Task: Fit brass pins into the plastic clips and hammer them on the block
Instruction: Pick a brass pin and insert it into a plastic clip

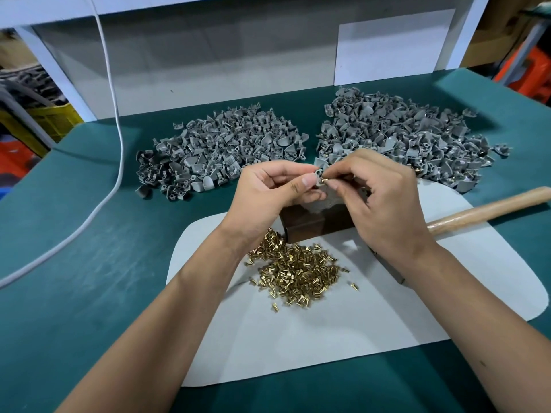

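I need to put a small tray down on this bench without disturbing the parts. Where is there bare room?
Free: the green mat left of the white sheet, in front of the white cable; also the sheet's near part, below the brass pins. Crowded: the back, with two grey clip piles, and the centre, with both hands, block and hammer handle.

Left hand (269, 189) raised, fingers curled, pinching; right hand (378, 198) likewise, fingertips meeting

Bright, even overhead light, soft shadows under the forearms, wide-angle bending at slightly soft edges.
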{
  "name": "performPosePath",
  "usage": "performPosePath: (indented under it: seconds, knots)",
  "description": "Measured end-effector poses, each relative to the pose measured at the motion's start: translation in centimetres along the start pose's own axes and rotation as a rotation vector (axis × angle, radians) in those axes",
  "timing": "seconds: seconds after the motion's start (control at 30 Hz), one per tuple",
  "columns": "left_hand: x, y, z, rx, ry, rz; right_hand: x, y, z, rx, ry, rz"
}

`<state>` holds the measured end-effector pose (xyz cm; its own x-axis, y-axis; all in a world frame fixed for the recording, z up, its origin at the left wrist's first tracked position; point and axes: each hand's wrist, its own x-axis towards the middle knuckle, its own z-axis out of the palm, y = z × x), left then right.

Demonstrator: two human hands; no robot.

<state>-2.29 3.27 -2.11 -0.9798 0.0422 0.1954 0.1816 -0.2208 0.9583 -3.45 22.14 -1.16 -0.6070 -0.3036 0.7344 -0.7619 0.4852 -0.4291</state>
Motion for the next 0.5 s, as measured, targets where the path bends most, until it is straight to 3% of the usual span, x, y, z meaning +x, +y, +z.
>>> performPosePath:
  seconds: [0.2,0.5]
  knots:
    - [-0.1,-0.2,0.7,0.205,0.061,0.155,0.0,0.2,0.4,0.005,0.051,0.107]
    - [-0.2,-0.4,1.9,0.285,0.157,0.186,-0.2,0.1,0.8,-0.018,0.08,0.171]
